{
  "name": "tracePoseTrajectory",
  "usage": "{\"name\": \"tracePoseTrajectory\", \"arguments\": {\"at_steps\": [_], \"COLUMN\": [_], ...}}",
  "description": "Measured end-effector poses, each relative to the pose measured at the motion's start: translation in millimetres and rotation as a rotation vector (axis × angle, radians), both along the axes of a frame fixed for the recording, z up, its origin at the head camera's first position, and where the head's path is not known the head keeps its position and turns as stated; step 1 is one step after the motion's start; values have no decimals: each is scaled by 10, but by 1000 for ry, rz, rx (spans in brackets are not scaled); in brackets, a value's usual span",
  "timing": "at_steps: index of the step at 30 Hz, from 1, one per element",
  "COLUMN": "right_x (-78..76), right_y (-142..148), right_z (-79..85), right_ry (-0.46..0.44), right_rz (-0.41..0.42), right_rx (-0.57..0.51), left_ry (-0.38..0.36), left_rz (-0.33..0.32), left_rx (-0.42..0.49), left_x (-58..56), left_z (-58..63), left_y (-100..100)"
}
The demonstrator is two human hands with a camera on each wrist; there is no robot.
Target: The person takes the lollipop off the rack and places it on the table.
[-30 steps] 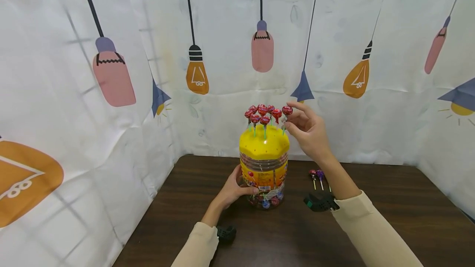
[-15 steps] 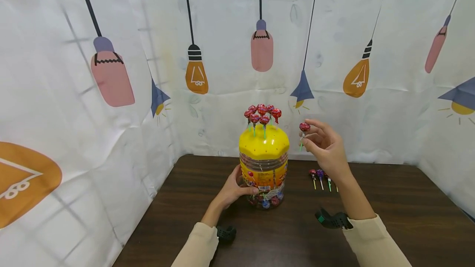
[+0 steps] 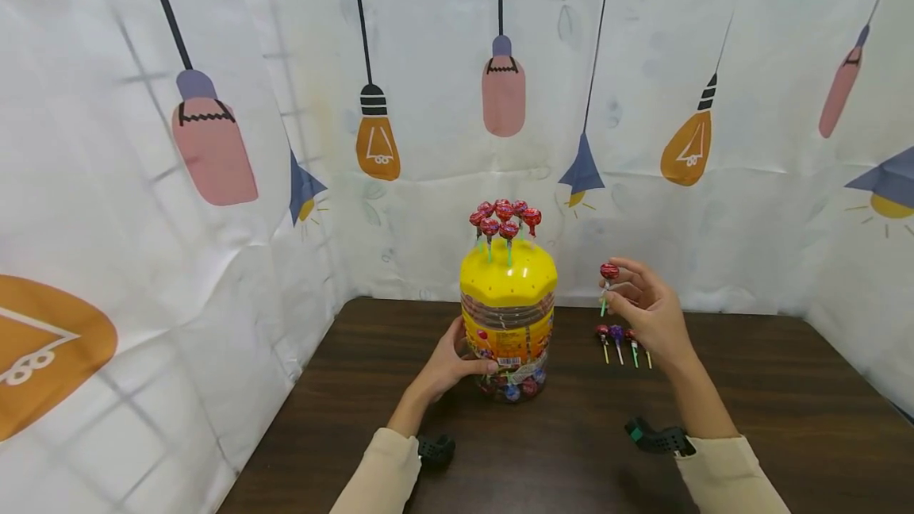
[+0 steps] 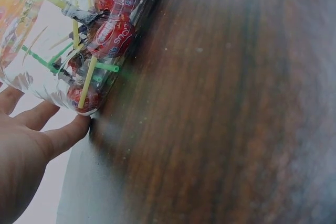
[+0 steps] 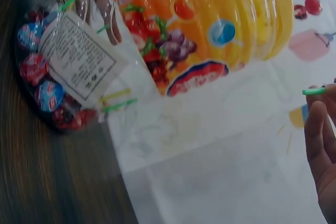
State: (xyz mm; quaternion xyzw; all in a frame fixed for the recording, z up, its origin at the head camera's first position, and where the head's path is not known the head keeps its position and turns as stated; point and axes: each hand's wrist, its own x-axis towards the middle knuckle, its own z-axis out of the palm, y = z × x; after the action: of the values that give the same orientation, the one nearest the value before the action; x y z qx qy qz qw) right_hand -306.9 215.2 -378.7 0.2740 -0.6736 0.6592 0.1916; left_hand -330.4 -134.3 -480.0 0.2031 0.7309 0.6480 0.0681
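Observation:
A clear plastic candy jar [image 3: 508,333] with a yellow lid [image 3: 508,276] stands upright on the table. Several red-wrapped lollipops [image 3: 504,212] stick up from the lid. My left hand [image 3: 451,359] grips the jar low on its left side, thumb across the front; wrapped candies [image 4: 113,35] show through the wall in the left wrist view. To the right of the jar, my right hand [image 3: 646,304] pinches a lollipop [image 3: 609,270] by its upper stick, red head up and green stick pointing down. At the right wrist view's edge, that green stick [image 5: 314,92] shows between the fingertips.
Several lollipops [image 3: 617,335] lie in a row on the dark wooden table [image 3: 585,450], below the right hand and right of the jar. A white curtain [image 3: 435,244] printed with lamps hangs behind the table and along its left side.
My right hand has moved right and down, away from the lid, carrying the lollipop, which now hangs above the row on the table. The left hand keeps its grip on the jar.

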Motion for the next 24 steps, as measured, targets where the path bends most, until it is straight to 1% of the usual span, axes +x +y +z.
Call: {"name": "tracePoseTrajectory", "arguments": {"at_steps": [12,19,24], "right_x": [-128,-172,-190], "right_y": [290,522,704], "right_z": [-206,-282,-348], "right_ry": [-64,-107,-134], "right_rz": [-46,-113,-116], "right_rx": [11,42,59], "left_ry": [-6,-6,-7], "left_rz": [8,-4,-7], "left_rx": [-5,1,11], "left_x": [5,-4,-11], "left_z": [-2,-10,-9], "left_y": [-7,-2,-2]}}
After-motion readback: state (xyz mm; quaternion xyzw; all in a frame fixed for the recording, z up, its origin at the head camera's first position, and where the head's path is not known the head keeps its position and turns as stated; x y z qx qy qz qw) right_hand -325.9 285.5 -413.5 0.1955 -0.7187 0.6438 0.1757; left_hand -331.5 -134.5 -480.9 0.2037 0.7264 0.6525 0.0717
